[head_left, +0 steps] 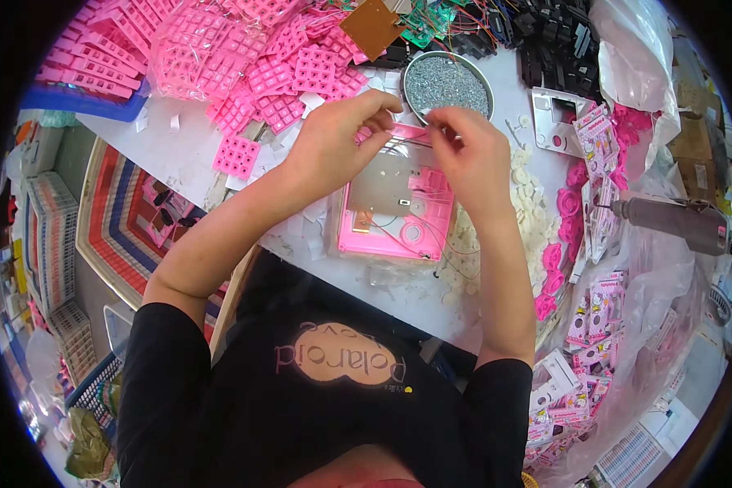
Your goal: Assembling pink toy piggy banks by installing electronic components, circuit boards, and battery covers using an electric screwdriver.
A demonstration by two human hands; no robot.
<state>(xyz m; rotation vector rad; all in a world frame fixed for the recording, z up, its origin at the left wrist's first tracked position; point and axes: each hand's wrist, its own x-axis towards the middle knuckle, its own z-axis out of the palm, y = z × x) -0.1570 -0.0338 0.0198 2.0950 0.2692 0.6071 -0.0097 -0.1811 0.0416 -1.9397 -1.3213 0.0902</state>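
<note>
In front of me lies an open pink plastic casing, with a smooth grey plate, thin wires and a small white part inside. A pink plastic strip shows at its far edge; whether it is loose or part of the casing I cannot tell. My left hand is closed around the strip's left end, thumb under curled fingers. My right hand is pinched at the other end, its fingertips hiding what they hold. Just beyond stands a round tin of small metal screws.
Pink keypad-like parts are heaped at the far left, beside a blue tray. Cream plastic pieces and pink rings lie to the right. A dark powered screwdriver hangs at the right, above printed pink panels.
</note>
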